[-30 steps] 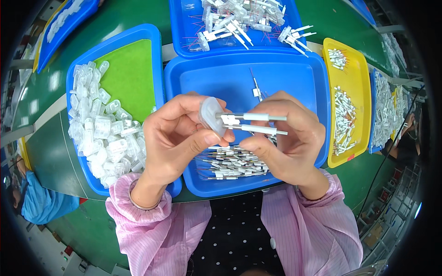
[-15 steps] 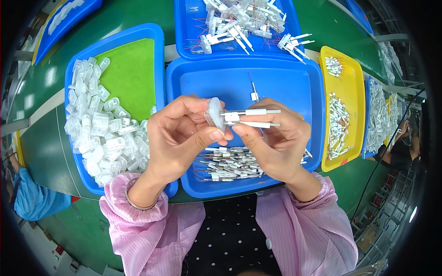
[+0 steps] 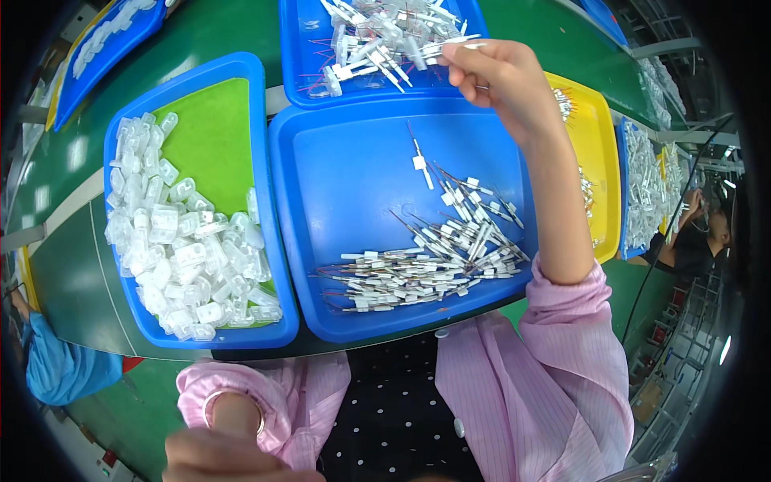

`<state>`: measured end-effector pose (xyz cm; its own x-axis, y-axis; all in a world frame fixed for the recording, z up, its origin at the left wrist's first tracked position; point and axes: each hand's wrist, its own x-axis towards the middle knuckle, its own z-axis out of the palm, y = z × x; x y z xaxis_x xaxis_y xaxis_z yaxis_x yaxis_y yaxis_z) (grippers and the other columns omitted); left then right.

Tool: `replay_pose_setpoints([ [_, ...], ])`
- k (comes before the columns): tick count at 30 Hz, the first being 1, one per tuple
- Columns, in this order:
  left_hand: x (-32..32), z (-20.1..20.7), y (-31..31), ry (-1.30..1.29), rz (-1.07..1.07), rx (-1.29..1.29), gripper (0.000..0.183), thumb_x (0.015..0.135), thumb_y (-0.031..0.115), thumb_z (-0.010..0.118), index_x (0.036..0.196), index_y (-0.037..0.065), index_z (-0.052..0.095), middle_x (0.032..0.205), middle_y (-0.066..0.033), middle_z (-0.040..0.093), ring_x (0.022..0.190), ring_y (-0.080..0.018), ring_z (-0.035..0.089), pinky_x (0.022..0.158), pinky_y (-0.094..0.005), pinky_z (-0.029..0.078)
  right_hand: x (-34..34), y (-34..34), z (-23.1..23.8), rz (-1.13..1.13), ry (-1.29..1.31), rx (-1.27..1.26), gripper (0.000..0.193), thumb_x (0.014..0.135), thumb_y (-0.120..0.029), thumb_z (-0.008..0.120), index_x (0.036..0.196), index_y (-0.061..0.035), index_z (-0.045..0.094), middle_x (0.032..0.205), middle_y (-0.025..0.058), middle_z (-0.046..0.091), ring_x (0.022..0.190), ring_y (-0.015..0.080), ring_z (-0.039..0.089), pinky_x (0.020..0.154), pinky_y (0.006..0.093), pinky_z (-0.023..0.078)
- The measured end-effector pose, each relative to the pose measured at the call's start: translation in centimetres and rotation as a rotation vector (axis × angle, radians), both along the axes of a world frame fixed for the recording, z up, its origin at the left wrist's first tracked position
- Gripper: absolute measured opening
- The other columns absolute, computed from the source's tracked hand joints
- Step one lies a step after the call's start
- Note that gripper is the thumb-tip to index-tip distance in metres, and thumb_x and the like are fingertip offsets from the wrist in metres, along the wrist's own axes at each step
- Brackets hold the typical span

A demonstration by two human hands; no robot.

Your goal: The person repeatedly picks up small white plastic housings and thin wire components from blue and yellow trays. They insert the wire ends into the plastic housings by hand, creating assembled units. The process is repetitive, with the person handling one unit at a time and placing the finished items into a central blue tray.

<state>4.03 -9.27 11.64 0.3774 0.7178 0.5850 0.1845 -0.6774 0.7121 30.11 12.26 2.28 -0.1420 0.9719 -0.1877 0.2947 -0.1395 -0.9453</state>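
Observation:
At the far blue tray point(image 3: 291, 52), my right hand point(image 3: 506, 76) is closed in a pinch on a clear plastic cap with white-sleeved leads point(image 3: 434, 50). It hangs over the right side of the pile of similar capped pieces point(image 3: 377, 44) there. My left hand point(image 3: 229, 456) is low at the bottom edge, close to my body. It is blurred and its fingers cannot be made out. In the middle blue tray point(image 3: 345, 177) lie several thin leads with white sleeves point(image 3: 401, 277), bunched along the near side. One single lead point(image 3: 419, 162) lies apart from them.
On the left, a blue tray with a green bottom point(image 3: 217, 120) holds a heap of clear plastic caps point(image 3: 177, 241). A yellow tray point(image 3: 606, 169) with small white parts stands right, partly behind my forearm. Beyond it is another blue tray point(image 3: 638, 193). Other people sit at both sides.
My right hand has moved away and up to the far tray with the capped piece. My left hand has let go of it and dropped toward my body. The view has shifted slightly.

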Motion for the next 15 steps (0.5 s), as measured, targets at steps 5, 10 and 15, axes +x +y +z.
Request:
replay_pose_setpoints([
  [5, 1.8, 4.0, -0.3, 0.084, 0.103, -0.477, 0.008, 0.070, 0.015, 0.064, 0.074, 0.011, 0.058, 0.077, -0.0064, 0.064, 0.067, -0.0186, 0.057, 0.053, -0.0300, 0.041, 0.9, -1.1, -0.6, -0.205, -0.452, 0.259, 0.029, 0.078, -0.019, 0.063, 0.088, 0.0075, 0.059, 0.063, 0.0067, 0.058, 0.050, 0.0086, 0.049, 0.045, 0.0231, 0.035],
  [10, 2.4, 3.7, 0.3, 0.020, 0.073, -0.433, 0.011, 0.069, 0.018, 0.066, 0.080, 0.015, 0.062, 0.081, -0.0077, 0.066, 0.069, -0.0180, 0.057, 0.058, -0.0298, 0.041, -0.1, -10.0, 7.0, -0.106, -0.269, 0.472, 0.015, 0.080, -0.011, 0.060, 0.085, 0.0031, 0.062, 0.061, 0.0014, 0.056, 0.050, 0.0065, 0.048, 0.045, 0.0194, 0.032],
  [15, 2.9, 3.7, 0.7, 0.057, 0.017, -0.502, 0.013, 0.069, 0.017, 0.066, 0.082, 0.017, 0.064, 0.083, -0.0083, 0.066, 0.069, -0.0178, 0.057, 0.060, -0.0301, 0.042, 2.6, -15.1, 11.5, 0.332, 0.335, 1.090, 0.014, 0.070, -0.016, 0.050, 0.060, -0.0061, 0.051, 0.054, 0.0024, 0.048, 0.039, 0.0072, 0.038, 0.040, 0.0224, 0.031],
])
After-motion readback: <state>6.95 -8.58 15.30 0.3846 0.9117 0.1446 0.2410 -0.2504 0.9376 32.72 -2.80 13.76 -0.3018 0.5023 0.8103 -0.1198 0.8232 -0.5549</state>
